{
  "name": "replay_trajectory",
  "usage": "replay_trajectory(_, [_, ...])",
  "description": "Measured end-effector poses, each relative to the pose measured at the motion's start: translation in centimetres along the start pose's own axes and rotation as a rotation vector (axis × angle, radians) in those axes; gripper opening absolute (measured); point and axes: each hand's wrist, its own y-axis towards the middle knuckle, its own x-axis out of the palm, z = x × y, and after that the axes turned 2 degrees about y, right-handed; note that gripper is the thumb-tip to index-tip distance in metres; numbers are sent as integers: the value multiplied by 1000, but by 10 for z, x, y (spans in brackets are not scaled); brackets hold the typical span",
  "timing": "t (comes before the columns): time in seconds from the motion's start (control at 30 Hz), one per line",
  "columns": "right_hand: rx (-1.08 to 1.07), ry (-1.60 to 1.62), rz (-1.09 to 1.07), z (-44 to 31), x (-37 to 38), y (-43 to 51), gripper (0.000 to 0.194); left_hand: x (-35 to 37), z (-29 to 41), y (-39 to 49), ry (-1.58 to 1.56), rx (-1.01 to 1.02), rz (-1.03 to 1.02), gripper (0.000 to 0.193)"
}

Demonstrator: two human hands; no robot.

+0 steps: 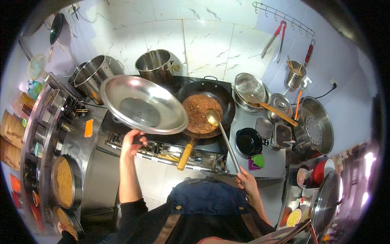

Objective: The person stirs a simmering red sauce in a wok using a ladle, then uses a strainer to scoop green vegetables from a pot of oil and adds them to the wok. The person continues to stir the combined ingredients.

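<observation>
My left hand [133, 142] grips the near edge of a large, shallow, round metal lid or pan [143, 103], tilted above the left part of the stove and partly over the wok's left rim. The fingers that go under it are partly hidden. My right hand [246, 180] is closed around the handle of a long metal ladle [227, 138], whose bowl lies at the reddish-brown sauce [199, 114]. That sauce fills the bottom of a black wok [227, 106] on the stove. The wok's wooden handle [185, 157] points towards me.
Tall steel pots [155, 65] stand behind the stove. On the right counter [271, 166] are a wood-handled strainer [249, 87] over a bowl, a black pot [249, 141] and a large steamer pot [317, 128]. Another person's hand [62, 227] touches a round tray [68, 221] at lower left.
</observation>
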Motion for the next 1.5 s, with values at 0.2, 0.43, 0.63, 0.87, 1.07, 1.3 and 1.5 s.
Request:
replay_trajectory(0.2, [37,51,-11,-6,15,6,51,-105,58,-5,162,83,272,18])
replay_trajectory(0.43, [32,59,57,4,37,10,53,-186,123,72,849,77,753,23])
replay_trajectory(0.63, [50,22,135,1,67,-5,49,-190,123,166,1786,269,924,35])
replay_trajectory(0.87, [41,-32,179,5,101,-22,49,-198,91,248,1734,70,878,46])
replay_trajectory(1.07, [53,-33,222,12,121,-32,49,-215,71,292,1750,40,938,47])
replay_trajectory(1.3, [19,-29,237,16,131,-29,50,-239,61,320,1788,9,942,53])
replay_trajectory(1.5, [-33,-77,301,7,130,-7,51,-261,58,332,1636,-78,821,59])
